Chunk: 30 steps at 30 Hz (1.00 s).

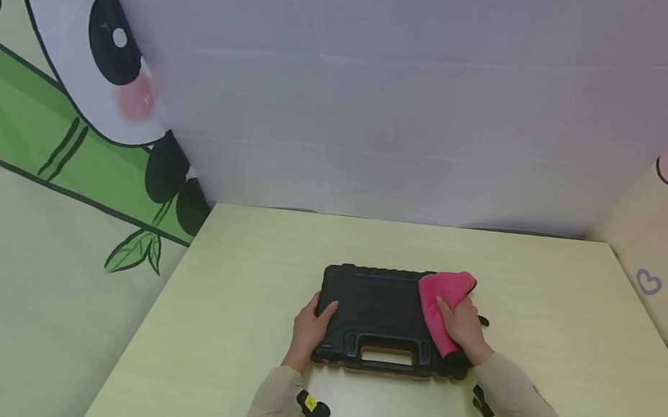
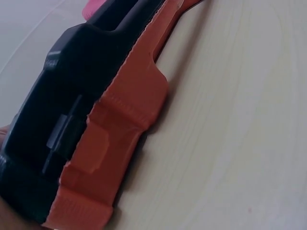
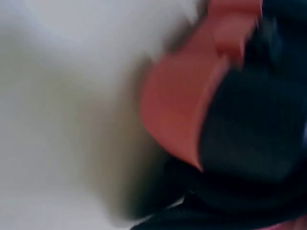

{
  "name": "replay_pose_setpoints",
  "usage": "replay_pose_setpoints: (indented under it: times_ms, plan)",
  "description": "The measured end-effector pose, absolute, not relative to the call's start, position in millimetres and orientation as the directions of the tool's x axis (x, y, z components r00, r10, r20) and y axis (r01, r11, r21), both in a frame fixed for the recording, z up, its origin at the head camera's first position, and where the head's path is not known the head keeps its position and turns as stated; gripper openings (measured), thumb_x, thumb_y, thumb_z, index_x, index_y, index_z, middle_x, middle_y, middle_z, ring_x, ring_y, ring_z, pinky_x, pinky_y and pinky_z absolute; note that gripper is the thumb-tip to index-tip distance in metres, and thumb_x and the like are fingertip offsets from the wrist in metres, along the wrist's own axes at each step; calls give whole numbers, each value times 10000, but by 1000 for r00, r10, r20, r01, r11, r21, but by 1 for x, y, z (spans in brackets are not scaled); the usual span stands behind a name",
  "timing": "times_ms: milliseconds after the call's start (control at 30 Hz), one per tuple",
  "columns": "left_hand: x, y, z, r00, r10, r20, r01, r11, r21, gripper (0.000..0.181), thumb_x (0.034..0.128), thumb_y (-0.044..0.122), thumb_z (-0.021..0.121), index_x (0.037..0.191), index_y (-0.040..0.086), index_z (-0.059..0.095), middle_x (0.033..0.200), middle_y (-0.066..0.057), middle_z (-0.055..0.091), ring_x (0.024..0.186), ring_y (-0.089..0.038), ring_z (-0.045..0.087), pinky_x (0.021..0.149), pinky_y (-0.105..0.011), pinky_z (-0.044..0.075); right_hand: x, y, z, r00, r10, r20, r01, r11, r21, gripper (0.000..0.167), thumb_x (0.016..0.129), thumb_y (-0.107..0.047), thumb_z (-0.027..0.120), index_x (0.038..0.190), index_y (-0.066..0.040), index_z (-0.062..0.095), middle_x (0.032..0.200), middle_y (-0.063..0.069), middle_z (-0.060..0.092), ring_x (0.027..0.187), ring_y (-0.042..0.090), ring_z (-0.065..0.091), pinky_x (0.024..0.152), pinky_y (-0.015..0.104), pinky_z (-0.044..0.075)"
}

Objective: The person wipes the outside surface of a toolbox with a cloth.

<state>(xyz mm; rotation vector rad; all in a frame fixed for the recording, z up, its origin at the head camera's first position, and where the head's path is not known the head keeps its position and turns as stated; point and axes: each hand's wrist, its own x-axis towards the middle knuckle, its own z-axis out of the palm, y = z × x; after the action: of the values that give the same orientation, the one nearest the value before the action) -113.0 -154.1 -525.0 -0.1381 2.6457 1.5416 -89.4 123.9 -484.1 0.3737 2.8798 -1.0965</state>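
Observation:
A black plastic carrying case point(image 1: 380, 307) with an orange lower half point(image 2: 129, 100) lies flat on the table, its handle toward the person. At the case's left edge, my left hand point(image 1: 310, 329) grips the side, thumb on the lid and the fingers mostly hidden behind the edge. My right hand point(image 1: 464, 328) holds a bunched pink cloth point(image 1: 442, 302) against the right part of the lid. The cloth has dark trim, and its dark end hangs by the front right corner. In the right wrist view the case corner point(image 3: 177, 105) is blurred.
The pale wooden table point(image 1: 252, 268) extends around the case. Behind it hangs a light grey-lilac backdrop point(image 1: 388, 115), with printed cartoon panels at left and right. A small black device point(image 1: 315, 410) is strapped to the left wrist, another point(image 1: 482, 403) to the right.

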Motion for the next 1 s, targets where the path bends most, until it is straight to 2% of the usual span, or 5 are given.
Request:
replay_pose_setpoints:
  times_ms: [233,500,633,800,1000]
  plan:
    - [-113,-154,-524,-994,-34,-106,-109,477,872,595,911,388,534,1368,26,417,1327,-218,496,1221,-396,462,989,-514,378,-117,123,-478,-955,244,-167,295,765,-573,487,963,-302,399,864,167,486,948,374,523,915,492,546,797,537,460]
    - [-112,-153,-527,-993,-58,-105,-120,455,882,584,918,379,524,1367,22,416,1334,-208,493,1233,-377,458,1002,-497,375,-124,122,-476,-931,282,-233,365,755,-544,543,971,-338,372,1005,192,484,1016,366,530,955,464,556,825,512,467]
    - [-112,-149,-527,-991,-66,-114,-131,453,882,582,930,373,502,1365,-1,407,1343,-220,479,1245,-384,443,1012,-500,364,-115,128,-476,-931,266,-248,360,775,-520,510,978,-315,363,1007,177,493,1006,347,545,945,449,563,808,502,468]
    - [-111,-148,-526,-988,-69,-136,-152,451,879,602,939,376,480,1368,-35,382,1357,-244,451,1260,-401,415,1022,-507,349,-91,135,-472,-963,186,-196,263,808,-527,419,966,-236,386,1013,176,446,858,305,570,824,407,591,746,482,479]
    - [-111,-147,-524,-987,-78,-141,-161,451,878,589,944,372,472,1363,-34,389,1353,-247,453,1255,-406,418,1018,-511,352,-52,133,-471,-967,178,-182,249,810,-532,375,965,-226,404,982,148,429,682,165,509,606,239,510,535,333,424]
